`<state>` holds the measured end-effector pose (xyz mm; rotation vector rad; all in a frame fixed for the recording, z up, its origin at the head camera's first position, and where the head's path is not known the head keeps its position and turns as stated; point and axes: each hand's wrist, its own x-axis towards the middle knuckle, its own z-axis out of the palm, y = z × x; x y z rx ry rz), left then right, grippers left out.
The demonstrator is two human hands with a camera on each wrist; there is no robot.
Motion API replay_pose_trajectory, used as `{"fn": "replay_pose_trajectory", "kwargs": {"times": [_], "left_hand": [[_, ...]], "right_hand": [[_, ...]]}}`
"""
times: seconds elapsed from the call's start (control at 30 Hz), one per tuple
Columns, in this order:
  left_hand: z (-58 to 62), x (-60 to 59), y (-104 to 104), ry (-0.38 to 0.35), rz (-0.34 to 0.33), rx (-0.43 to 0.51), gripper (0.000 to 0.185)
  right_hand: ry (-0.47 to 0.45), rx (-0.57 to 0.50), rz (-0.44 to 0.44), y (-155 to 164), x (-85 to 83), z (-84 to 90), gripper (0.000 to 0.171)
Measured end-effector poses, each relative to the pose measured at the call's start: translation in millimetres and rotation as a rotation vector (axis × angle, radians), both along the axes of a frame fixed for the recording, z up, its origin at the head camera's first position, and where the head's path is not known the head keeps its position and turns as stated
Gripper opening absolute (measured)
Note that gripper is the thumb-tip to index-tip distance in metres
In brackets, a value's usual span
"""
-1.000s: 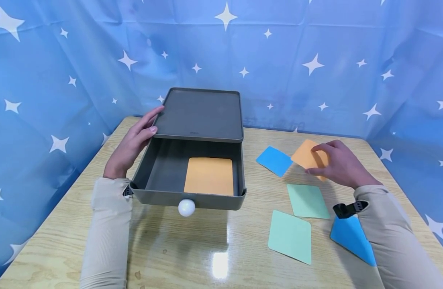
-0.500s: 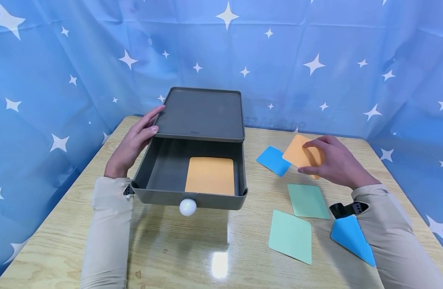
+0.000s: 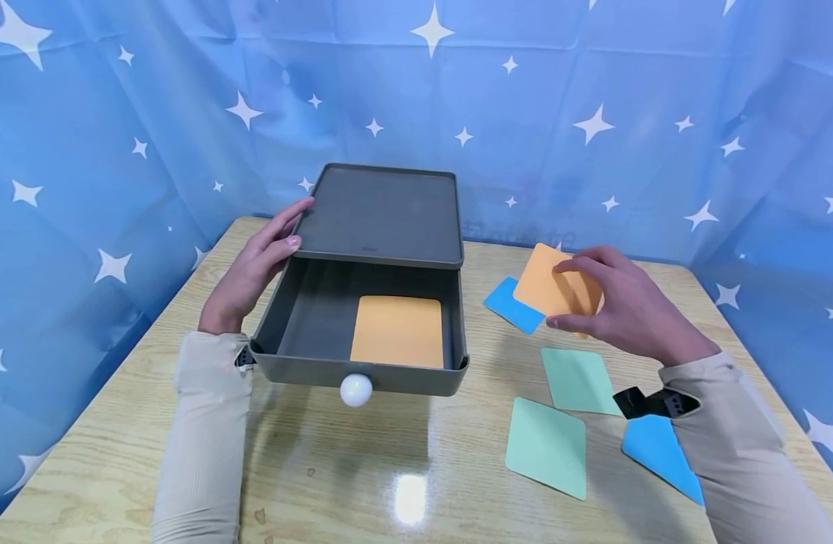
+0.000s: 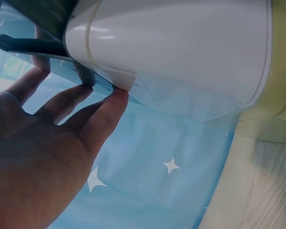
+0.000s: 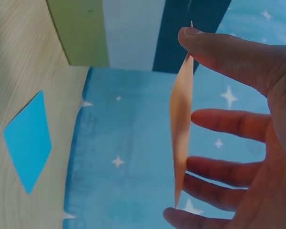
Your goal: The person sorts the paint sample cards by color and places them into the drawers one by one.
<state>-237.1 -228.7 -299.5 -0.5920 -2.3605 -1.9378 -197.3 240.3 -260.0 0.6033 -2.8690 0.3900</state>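
Note:
My right hand (image 3: pixel 620 306) holds an orange square card (image 3: pixel 545 276) above the table, gripping it by its edges between thumb and fingers. The right wrist view shows that orange card (image 5: pixel 182 109) edge-on. On the left, my left hand (image 3: pixel 253 276) touches the side of a dark grey drawer unit (image 3: pixel 389 211), its fingers (image 4: pixel 109 114) fairly straight along the wall. The unit's top drawer (image 3: pixel 362 375) is pulled out, with a white round knob (image 3: pixel 356 390) at the front. Inside it, to the right, lies another orange card (image 3: pixel 397 331).
A blue card (image 3: pixel 506 304) lies partly behind the held card. Two mint green cards (image 3: pixel 578 380) and another blue card (image 3: pixel 661 453), partly under my right sleeve, are on the wooden table (image 3: pixel 362 483). A blue star-patterned curtain (image 3: pixel 525 121) hangs behind.
My right hand has lifted the orange card slightly and carried it leftward, over part of the blue card. My left hand stays against the drawer unit.

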Motion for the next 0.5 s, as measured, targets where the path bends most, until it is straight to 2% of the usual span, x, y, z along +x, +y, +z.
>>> {"fn": "replay_pose_trajectory", "kwargs": {"times": [0.3, 0.5], "left_hand": [[-0.6, 0.0, -2, -0.004, 0.000, -0.002, 0.053], [-0.8, -0.2, -1, 0.000, -0.004, 0.003, 0.053]], "right_hand": [[0.059, 0.001, 0.041, -14, 11.9, 10.6, 0.064], [0.065, -0.054, 0.084, -24, 21.8, 18.0, 0.062]]}}
